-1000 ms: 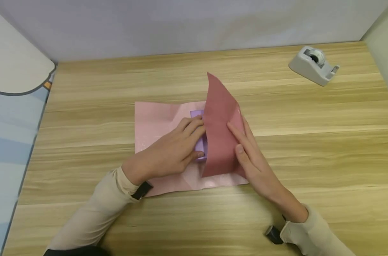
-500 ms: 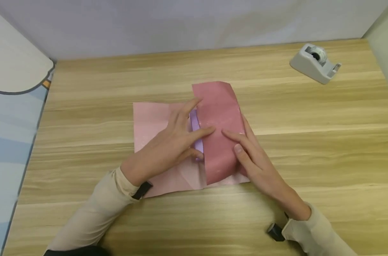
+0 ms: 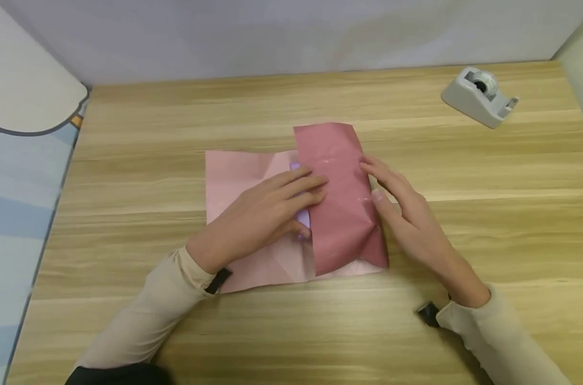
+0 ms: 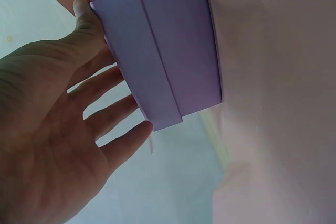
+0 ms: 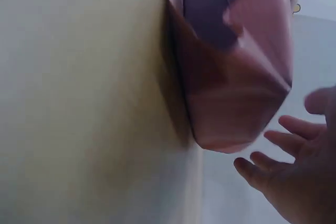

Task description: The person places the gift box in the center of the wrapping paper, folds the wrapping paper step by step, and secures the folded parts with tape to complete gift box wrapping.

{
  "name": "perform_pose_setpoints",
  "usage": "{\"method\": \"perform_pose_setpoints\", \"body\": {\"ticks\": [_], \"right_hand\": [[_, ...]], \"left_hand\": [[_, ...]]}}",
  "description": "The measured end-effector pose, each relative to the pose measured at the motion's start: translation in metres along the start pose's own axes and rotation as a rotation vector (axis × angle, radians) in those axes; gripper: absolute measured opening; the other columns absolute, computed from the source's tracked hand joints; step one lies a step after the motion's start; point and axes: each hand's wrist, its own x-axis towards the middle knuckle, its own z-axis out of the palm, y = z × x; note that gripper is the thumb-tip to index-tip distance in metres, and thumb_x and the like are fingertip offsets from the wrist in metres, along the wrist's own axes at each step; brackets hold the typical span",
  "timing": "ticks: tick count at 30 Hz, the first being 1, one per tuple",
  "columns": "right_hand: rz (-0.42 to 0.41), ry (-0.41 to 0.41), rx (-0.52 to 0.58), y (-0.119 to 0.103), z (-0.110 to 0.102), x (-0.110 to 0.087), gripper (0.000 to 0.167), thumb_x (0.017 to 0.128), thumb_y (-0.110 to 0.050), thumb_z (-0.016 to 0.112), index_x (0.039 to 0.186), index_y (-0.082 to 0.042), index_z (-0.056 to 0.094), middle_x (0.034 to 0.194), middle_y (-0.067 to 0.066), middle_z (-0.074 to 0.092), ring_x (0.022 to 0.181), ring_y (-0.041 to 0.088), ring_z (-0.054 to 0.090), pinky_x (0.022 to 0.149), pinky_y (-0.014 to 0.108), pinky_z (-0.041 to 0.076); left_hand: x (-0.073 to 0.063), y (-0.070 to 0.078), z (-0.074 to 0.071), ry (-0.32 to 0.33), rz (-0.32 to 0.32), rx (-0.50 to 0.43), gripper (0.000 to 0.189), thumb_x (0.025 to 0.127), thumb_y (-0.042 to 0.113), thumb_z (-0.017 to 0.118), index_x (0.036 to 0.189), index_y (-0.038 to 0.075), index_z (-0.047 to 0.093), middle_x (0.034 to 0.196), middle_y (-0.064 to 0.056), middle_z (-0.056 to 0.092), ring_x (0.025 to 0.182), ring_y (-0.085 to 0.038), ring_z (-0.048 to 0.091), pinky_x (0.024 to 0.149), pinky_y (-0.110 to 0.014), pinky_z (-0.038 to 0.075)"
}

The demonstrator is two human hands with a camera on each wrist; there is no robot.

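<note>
A purple box [image 4: 181, 51] sits on a sheet of pink wrapping paper [image 3: 231, 179], pale side up. The sheet's darker right part [image 3: 341, 214] is folded over the box, leaving a purple strip in sight. My left hand [image 3: 250, 216] lies across the left edge of this flap, fingers extended on top, thumb low at the box's near left corner. In the left wrist view its fingers reach over the box's upper edge. My right hand [image 3: 411, 224] is at the right side of the wrapped box, fingers loosely spread. The right wrist view has it near the folded paper [image 5: 231, 103], holding nothing.
A grey tape dispenser [image 3: 479, 99] with a roll of clear tape stands at the back right of the wooden table [image 3: 291, 331]. A pale wall [image 3: 291, 37] runs along the back.
The raised paper flap has come down leftward over the box. My left fingers have moved from the box onto the flap, while my right hand has shifted to the right off its top.
</note>
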Motion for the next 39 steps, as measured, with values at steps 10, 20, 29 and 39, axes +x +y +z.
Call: {"method": "perform_pose_setpoints", "body": {"ticks": [10, 20, 29, 39], "right_hand": [[-0.116, -0.337, -0.513, -0.011, -0.002, 0.030, 0.059, 0.111, -0.024, 0.044, 0.164, -0.004, 0.026, 0.175, 0.014, 0.019, 0.164, 0.034, 0.013, 0.131, 0.060, 0.014], [-0.200, -0.410, -0.665, -0.033, 0.019, 0.005, 0.061, 0.113, -0.027, 0.039, 0.163, 0.003, 0.023, 0.174, 0.019, 0.015, 0.162, 0.037, 0.016, 0.131, 0.056, 0.016], [0.216, -0.166, -0.061, -0.024, -0.008, 0.017, 0.055, 0.111, -0.029, 0.048, 0.163, -0.015, 0.036, 0.164, 0.009, 0.045, 0.144, 0.031, 0.054, 0.119, 0.048, 0.043], [0.464, -0.217, -0.041, -0.011, -0.004, 0.030, 0.059, 0.110, -0.044, 0.047, 0.155, -0.006, 0.048, 0.137, 0.015, 0.067, 0.118, 0.024, 0.063, 0.102, 0.043, 0.051]], "left_hand": [[0.000, 0.001, 0.003, 0.020, 0.013, 0.015, 0.064, 0.092, 0.045, 0.069, 0.145, 0.010, 0.062, 0.158, -0.006, 0.053, 0.153, -0.029, 0.043, 0.128, -0.041, 0.033], [0.000, 0.000, 0.002, 0.060, -0.024, 0.043, 0.067, 0.085, 0.047, 0.073, 0.141, 0.010, 0.066, 0.154, -0.006, 0.059, 0.148, -0.030, 0.048, 0.125, -0.045, 0.037], [0.004, -0.008, 0.003, 0.033, -0.046, -0.024, 0.070, 0.081, 0.050, 0.073, 0.140, 0.012, 0.067, 0.153, -0.004, 0.060, 0.148, -0.026, 0.048, 0.123, -0.041, 0.040], [0.006, -0.003, 0.002, 0.036, -0.055, 0.001, 0.069, 0.082, 0.050, 0.074, 0.139, 0.012, 0.068, 0.151, -0.004, 0.061, 0.144, -0.027, 0.051, 0.121, -0.041, 0.041]]}}
